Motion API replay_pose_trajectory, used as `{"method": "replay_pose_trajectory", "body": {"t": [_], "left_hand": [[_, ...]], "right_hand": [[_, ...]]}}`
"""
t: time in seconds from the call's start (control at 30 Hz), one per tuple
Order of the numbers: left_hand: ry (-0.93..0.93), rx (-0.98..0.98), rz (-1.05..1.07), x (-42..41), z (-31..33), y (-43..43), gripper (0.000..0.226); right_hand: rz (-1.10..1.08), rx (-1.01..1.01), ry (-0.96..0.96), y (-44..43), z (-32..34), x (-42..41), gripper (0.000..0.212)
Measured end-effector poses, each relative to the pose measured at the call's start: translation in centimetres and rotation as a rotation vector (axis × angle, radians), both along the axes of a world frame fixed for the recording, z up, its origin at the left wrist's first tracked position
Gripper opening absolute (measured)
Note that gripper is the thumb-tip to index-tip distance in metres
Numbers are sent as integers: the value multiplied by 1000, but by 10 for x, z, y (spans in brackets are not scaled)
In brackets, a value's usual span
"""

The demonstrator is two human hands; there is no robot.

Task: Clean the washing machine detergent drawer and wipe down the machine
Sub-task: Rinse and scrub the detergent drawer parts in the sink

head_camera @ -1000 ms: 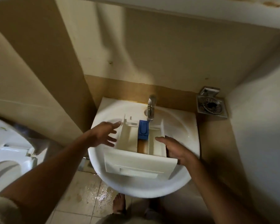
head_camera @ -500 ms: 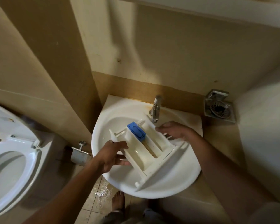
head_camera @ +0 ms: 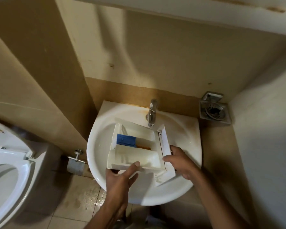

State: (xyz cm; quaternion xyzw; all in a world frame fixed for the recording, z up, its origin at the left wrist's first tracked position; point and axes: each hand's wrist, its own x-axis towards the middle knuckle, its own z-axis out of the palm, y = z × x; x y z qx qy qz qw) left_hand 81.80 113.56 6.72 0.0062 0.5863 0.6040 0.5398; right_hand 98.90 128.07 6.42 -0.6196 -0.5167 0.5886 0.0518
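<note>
The white detergent drawer (head_camera: 135, 158) lies in the white sink (head_camera: 99, 146), turned so its front panel (head_camera: 166, 146) faces right. A blue insert (head_camera: 126, 140) sits in its middle compartment at the left end, with brownish residue beside it. My left hand (head_camera: 122, 177) grips the drawer's near side wall, thumb on top. My right hand (head_camera: 180, 161) holds the front panel from the right. The chrome tap (head_camera: 152, 113) stands just behind the drawer; no water stream is visible.
A toilet (head_camera: 8, 164) with raised lid is at the left. A metal paper holder (head_camera: 76, 161) hangs on the wall beside the sink. A floor drain grate (head_camera: 215, 110) sits at the right. The tiled floor (head_camera: 82, 204) below is wet. Walls close in on both sides.
The drawer has been rotated in the sink: its front panel swung from the near side round to the right. My left hand shifted to the near wall, my right hand to the front panel.
</note>
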Motion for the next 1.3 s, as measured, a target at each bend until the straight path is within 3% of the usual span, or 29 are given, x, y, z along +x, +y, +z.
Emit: {"method": "replay_pose_trajectory", "body": {"t": [0.17,0.3,0.43,0.53,0.63,0.83,1.0,1.1,1.2,1.3], "left_hand": [[-170,128,-213,-21,-4,-12,56],[-359,42,-234,-44,-20,-2,39],[-535,47,-146,-53,-29,12,44],[-602,41,-56,-63,-32,34,47],[-652,24,-30,-70,-31,51,67],[-542,107,-39,-71,-25,69,92],[-353,45,4,-53,-20,75,54],[-253,5,50,-40,-19,75,48],[-176,-61,67,-26,-14,74,48],[-163,-130,97,-19,-12,70,61]], "right_hand": [[170,-135,-48,39,15,22,28],[327,-128,-128,65,39,16,28],[340,-26,-228,70,54,-3,5],[261,32,-300,70,56,-16,13],[215,51,-307,68,63,-28,14],[114,159,-364,78,71,-51,19],[302,317,-559,75,60,-49,25],[323,604,-718,88,57,-55,39],[246,722,-597,118,57,-83,57],[471,638,-578,142,49,-105,47]]}}
